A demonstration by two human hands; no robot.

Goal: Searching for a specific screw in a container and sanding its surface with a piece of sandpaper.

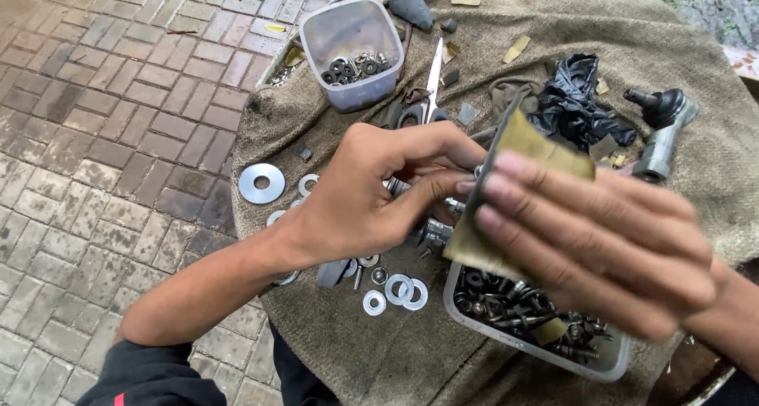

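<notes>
My left hand pinches a small metal bolt or part over a cloth-covered round table; the part is mostly hidden by the fingers. My right hand holds a folded olive-brown piece of sandpaper, pressed against that part. Below my right hand stands a clear plastic tub of bolts and nuts. Loose flat washers lie on the cloth under my left wrist, with a larger washer to the left.
A second clear tub with dark washers stands at the back. Scissors, a black plastic bag and a ball-joint part lie on the cloth. Brick paving lies left of the table.
</notes>
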